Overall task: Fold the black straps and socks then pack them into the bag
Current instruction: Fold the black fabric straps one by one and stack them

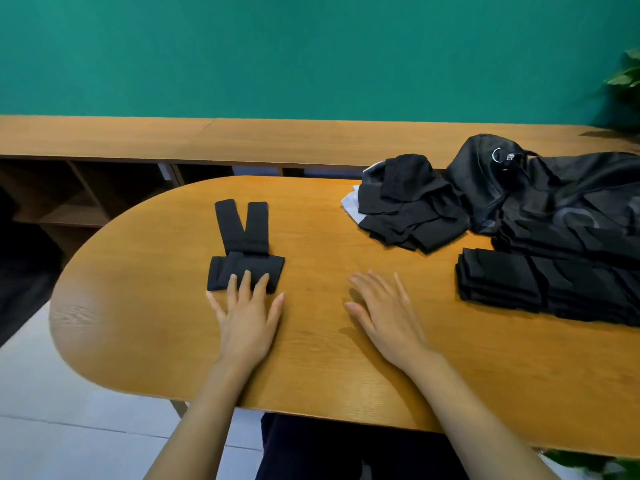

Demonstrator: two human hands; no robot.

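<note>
Currently logged on the oval wooden table, left of centre: black strap, lying flat, near part folded into a wide band, two tails pointing far and splayed in a narrow V. Noted left hand palm down, fingers straight and spread, three middle fingertips resting on the near edge of the band, thumb and little finger off the fabric; nothing gripped. Noted right hand just to the right, apart from the strap, fingers straight and fanned, holding nothing; unable to tell whether touching the wood or hovering just over it.

Far right: loose pile of black fabric pieces, socks or straps not distinguishable, with a scrap of white cloth poking out at its left, mostly covered. Right of the pile and up against it: black bag, crumpled, cut off by the right border, mouth not made out. Near side of the bag: stack of folded black pieces, layers blurred together, count not readable, right end also cut off.

Beyond the table: long wooden shelf unit against a green wall, lower cubbies dark, contents not legible. Green leaves at the far right border, mostly out of view.
</note>
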